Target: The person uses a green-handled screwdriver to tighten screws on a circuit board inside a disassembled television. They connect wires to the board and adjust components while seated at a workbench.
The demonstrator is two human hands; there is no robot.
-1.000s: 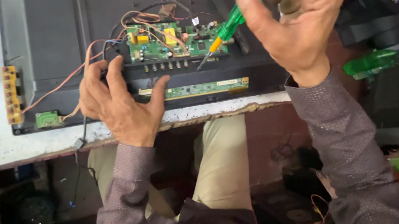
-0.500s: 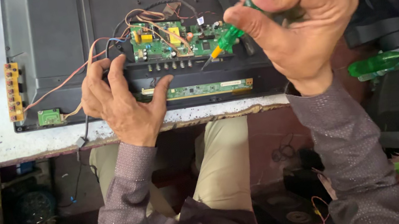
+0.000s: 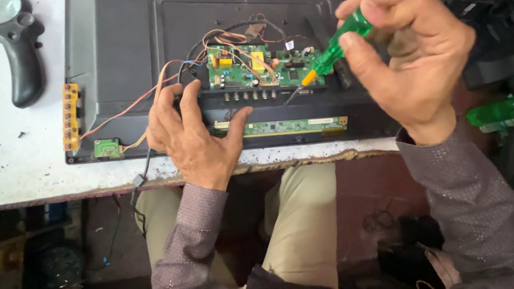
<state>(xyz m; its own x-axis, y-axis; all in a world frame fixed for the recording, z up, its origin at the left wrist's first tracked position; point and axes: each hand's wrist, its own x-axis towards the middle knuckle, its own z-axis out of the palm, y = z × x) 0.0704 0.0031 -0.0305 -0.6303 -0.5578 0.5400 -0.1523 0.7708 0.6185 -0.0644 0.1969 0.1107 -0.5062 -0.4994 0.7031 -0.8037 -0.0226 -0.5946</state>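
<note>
A black flat television [image 3: 119, 43] lies back-up on a white workbench [image 3: 3, 169]. Its green main circuit board [image 3: 253, 70] is exposed, with orange and red wires looping over it. Below it sits a narrow green strip board [image 3: 288, 126]. My left hand [image 3: 191, 137] rests on the panel's lower edge, fingers spread beside the main board, holding nothing. My right hand [image 3: 410, 57] grips a green-handled screwdriver [image 3: 332, 55], whose metal tip points down-left at the lower right edge of the main board.
A yellow button strip [image 3: 71, 116] and a small green board [image 3: 107, 148] sit at the panel's left edge on wires. A black-handled magnifier [image 3: 15, 45] lies at the far left. A green object [image 3: 503, 111] and dark equipment crowd the right side.
The camera view shifted a little. My right hand has moved slightly with the screwdriver, keeping its tip at the main board. My left hand stays on the panel's edge.
</note>
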